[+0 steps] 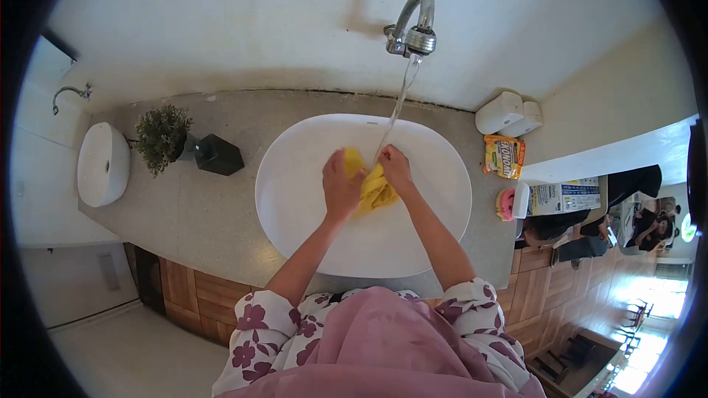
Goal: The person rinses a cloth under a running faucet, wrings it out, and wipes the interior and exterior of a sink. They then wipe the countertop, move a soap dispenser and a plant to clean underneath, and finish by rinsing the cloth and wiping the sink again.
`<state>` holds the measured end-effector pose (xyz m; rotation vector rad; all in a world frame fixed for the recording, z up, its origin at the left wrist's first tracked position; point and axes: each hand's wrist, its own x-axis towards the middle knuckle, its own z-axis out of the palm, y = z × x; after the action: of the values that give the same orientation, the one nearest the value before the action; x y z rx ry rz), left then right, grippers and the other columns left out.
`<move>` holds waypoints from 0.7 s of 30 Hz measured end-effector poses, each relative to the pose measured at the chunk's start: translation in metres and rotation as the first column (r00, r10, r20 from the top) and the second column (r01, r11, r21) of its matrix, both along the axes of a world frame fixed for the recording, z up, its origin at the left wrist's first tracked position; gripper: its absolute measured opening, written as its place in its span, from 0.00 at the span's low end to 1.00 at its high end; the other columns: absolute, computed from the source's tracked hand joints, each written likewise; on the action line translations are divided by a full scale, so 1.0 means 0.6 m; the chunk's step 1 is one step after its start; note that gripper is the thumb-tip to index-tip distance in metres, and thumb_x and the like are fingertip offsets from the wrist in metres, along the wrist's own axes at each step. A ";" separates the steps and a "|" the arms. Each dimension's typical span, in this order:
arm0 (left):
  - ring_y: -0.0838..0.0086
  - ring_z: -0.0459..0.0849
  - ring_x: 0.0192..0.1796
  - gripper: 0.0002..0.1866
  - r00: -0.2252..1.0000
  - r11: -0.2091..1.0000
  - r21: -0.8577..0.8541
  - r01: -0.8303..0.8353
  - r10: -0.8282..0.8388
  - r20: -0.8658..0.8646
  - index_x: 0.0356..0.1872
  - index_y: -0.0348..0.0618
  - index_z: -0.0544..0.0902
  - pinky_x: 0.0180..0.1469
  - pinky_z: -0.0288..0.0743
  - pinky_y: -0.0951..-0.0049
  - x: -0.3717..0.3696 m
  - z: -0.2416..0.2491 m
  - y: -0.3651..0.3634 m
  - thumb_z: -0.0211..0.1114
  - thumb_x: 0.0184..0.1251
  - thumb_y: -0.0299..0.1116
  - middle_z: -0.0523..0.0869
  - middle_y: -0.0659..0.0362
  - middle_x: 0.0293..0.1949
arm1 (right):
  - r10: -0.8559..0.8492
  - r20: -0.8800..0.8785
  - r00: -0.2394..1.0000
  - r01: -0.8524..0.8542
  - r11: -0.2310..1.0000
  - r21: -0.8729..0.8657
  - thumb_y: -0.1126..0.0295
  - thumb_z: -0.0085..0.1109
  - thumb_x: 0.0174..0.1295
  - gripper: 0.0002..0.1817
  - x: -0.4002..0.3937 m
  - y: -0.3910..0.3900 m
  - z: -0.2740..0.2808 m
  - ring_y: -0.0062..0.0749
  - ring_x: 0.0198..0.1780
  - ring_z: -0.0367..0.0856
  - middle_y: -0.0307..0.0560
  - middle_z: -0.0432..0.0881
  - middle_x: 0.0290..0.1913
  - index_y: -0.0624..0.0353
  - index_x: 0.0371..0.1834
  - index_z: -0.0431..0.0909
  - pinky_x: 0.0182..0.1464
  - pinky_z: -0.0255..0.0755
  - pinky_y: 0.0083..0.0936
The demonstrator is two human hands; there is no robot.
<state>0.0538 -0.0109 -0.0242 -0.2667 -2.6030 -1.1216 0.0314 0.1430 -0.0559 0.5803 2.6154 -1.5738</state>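
A wet yellow cloth point(377, 193) hangs bunched between my hands, over the white oval basin point(287, 210). My left hand point(342, 186) grips its left side; the fingers are slightly blurred. At the upper right of the cloth, my right hand point(396, 168) is closed, pinching an edge of it. From the chrome tap point(421, 38) on the wall, a stream of water point(403, 96) runs down to the cloth beside my right fingers. Both hands are inside the basin's outline, close together. Part of the cloth is hidden behind my left fingers.
Left of the basin stand a dark square container point(219, 155) and a potted plant point(163, 136). To the right are white paper rolls point(507, 114), an orange-yellow packet point(504, 156) and a pink sponge-like item point(506, 204). A second basin point(103, 163) is at far left. People sit farther right.
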 end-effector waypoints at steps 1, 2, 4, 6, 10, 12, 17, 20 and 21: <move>0.53 0.74 0.56 0.24 1.000 1.000 -0.001 -0.005 0.005 -0.001 0.57 0.42 0.71 0.55 0.69 0.58 0.008 0.014 -0.001 0.63 0.59 0.33 0.75 0.46 0.54 | -0.053 0.005 0.999 0.052 0.999 0.014 0.68 0.55 0.62 0.08 -0.008 -0.004 -0.007 0.41 0.35 0.81 0.51 0.81 0.31 0.61 0.37 0.77 0.41 0.73 0.34; 0.54 0.73 0.56 0.23 0.975 0.990 -0.018 0.138 -0.132 0.180 0.56 0.41 0.72 0.55 0.69 0.58 0.017 0.028 -0.002 0.65 0.59 0.34 0.76 0.47 0.53 | -0.049 0.005 0.999 0.049 0.999 0.012 0.68 0.55 0.62 0.08 -0.015 -0.006 -0.014 0.41 0.35 0.81 0.51 0.81 0.31 0.61 0.37 0.77 0.41 0.73 0.34; 0.54 0.73 0.56 0.23 0.897 0.960 -0.007 0.279 -0.258 0.359 0.54 0.39 0.73 0.55 0.69 0.58 0.023 0.028 -0.001 0.66 0.58 0.35 0.76 0.48 0.52 | -0.090 0.003 0.996 0.090 0.995 0.035 0.67 0.56 0.61 0.09 -0.020 -0.010 -0.015 0.38 0.35 0.82 0.50 0.82 0.31 0.62 0.38 0.78 0.42 0.74 0.34; 0.53 0.75 0.55 0.24 0.874 0.973 0.015 0.229 -0.212 0.438 0.54 0.41 0.73 0.54 0.70 0.59 0.021 0.012 0.005 0.66 0.58 0.36 0.77 0.48 0.51 | -0.151 0.116 0.982 0.169 0.972 -0.163 0.67 0.57 0.60 0.10 -0.014 -0.011 0.012 0.34 0.35 0.82 0.49 0.83 0.33 0.62 0.39 0.78 0.42 0.75 0.32; 0.56 0.79 0.51 0.20 0.859 0.977 0.093 0.193 -0.214 0.465 0.52 0.40 0.76 0.50 0.72 0.62 -0.005 -0.011 0.000 0.65 0.58 0.32 0.81 0.49 0.47 | -0.126 0.138 0.982 0.175 0.878 -0.446 0.68 0.56 0.60 0.12 0.009 0.010 0.029 0.24 0.36 0.80 0.44 0.83 0.37 0.64 0.43 0.79 0.42 0.76 0.22; 0.58 0.82 0.47 0.16 0.829 0.953 0.271 0.139 -0.261 0.494 0.49 0.39 0.78 0.49 0.73 0.65 -0.015 -0.018 0.000 0.64 0.60 0.32 0.84 0.49 0.43 | -0.063 0.086 0.994 0.085 0.954 -0.288 0.70 0.56 0.60 0.12 0.026 0.020 0.026 0.23 0.37 0.81 0.44 0.83 0.38 0.64 0.44 0.78 0.42 0.76 0.21; 0.60 0.83 0.44 0.13 0.809 0.932 0.356 0.065 -0.258 0.529 0.47 0.41 0.80 0.47 0.73 0.67 -0.031 -0.049 0.009 0.61 0.64 0.33 0.85 0.51 0.40 | 0.029 -0.041 0.999 -0.034 0.990 -0.139 0.74 0.60 0.56 0.14 0.064 0.022 0.001 0.23 0.38 0.82 0.45 0.84 0.37 0.65 0.46 0.78 0.43 0.76 0.20; 0.61 0.84 0.44 0.12 0.818 0.919 0.390 0.050 -0.261 0.512 0.47 0.42 0.80 0.46 0.73 0.67 -0.039 -0.050 0.018 0.60 0.65 0.33 0.85 0.52 0.40 | 0.027 -0.023 0.999 -0.028 0.998 -0.057 0.77 0.62 0.53 0.16 0.064 0.018 -0.004 0.24 0.37 0.82 0.45 0.84 0.34 0.66 0.47 0.78 0.43 0.76 0.21; 0.60 0.83 0.44 0.12 0.826 0.922 0.383 0.045 -0.251 0.505 0.47 0.42 0.80 0.46 0.73 0.67 -0.041 -0.045 0.020 0.60 0.65 0.34 0.85 0.52 0.40 | 0.000 0.001 1.000 0.000 0.997 -0.082 0.76 0.63 0.53 0.16 0.060 0.017 -0.007 0.24 0.37 0.82 0.45 0.84 0.34 0.65 0.46 0.78 0.42 0.76 0.22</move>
<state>0.0290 0.0013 -0.0514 -0.0725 -2.7953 -1.9495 0.0675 0.1529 -0.0599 0.5748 2.5361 -1.6711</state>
